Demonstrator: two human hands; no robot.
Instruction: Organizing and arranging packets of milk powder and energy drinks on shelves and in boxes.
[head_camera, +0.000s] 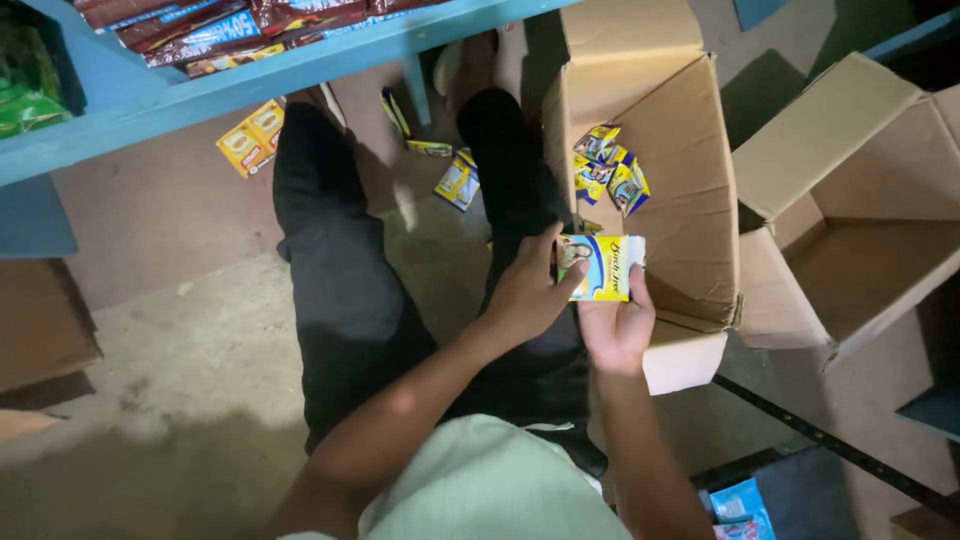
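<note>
While both hands meet over the lap, a small stack of yellow packets (603, 267) sits between them. Left hand (528, 290): fingers closed on the stack's near-left end, thumb lying across the top. Right hand (618, 325): fingers clamped on the stack from below and the right, thumb up its right edge. The stack is held flat-ish, face up (a white and blue patch shows on the front), just above the near wall of an open cardboard box (690, 170).

Beyond the fingertips, inside that box, a loose cluster of yellow and blue sachets (608, 170) lies against the far-left wall. Right of the fingers, well apart, stands a second open box (850, 230), nothing visible in it.

Left of the fingers and farther out, more yellow packets on the floor (200, 340): one pair (251, 138) near the blue shelf (200, 95), others (457, 180) between the person's dark trouser legs (340, 280). Shelf holds brown wrapped packs (230, 30). Low light; print unreadable.
</note>
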